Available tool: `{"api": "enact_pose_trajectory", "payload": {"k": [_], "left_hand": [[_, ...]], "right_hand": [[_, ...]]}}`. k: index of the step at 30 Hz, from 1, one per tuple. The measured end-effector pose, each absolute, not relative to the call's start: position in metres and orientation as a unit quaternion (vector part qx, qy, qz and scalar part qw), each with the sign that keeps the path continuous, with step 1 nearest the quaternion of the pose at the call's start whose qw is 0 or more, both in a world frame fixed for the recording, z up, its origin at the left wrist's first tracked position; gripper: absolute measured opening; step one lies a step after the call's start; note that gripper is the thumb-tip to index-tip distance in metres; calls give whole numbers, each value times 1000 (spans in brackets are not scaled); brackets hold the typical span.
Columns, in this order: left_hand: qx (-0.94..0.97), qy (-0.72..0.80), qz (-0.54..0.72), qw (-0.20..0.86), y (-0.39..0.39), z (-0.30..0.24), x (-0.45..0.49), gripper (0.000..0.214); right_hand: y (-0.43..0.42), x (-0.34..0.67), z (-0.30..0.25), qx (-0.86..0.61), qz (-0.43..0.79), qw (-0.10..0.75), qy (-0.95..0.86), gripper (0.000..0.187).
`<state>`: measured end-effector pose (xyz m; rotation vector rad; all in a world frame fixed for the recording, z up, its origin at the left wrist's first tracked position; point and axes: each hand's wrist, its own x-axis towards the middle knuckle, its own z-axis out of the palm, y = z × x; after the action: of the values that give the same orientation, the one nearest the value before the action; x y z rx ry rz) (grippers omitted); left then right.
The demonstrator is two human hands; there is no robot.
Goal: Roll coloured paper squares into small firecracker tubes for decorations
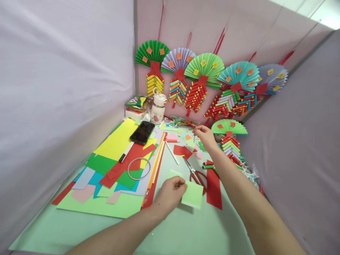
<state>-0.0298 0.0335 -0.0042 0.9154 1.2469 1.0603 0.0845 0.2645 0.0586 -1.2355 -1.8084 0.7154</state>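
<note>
The left hand [171, 193] pinches the edge of a light green paper square [192, 194] over the pale green surface [183, 235]. The right hand [204, 135], farther away, has its fingers pressed together on a thin blue stick-like thing [194, 137], too small to make out well. Scissors with red handles [195, 173] lie just past the square, which hides a bit of one handle. Near them are a red paper strip [214, 189] and a white pen [172, 153]. The right arm hides part of some little red and green rolls [208, 166].
</note>
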Motion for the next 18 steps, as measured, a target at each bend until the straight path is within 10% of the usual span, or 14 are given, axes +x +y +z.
{"api": "enact_pose_trajectory", "payload": {"k": [18], "left_hand": [[408, 572, 440, 559, 38, 18, -31, 18]], "right_hand": [[66, 133, 29, -491, 380, 391, -679, 15]]}}
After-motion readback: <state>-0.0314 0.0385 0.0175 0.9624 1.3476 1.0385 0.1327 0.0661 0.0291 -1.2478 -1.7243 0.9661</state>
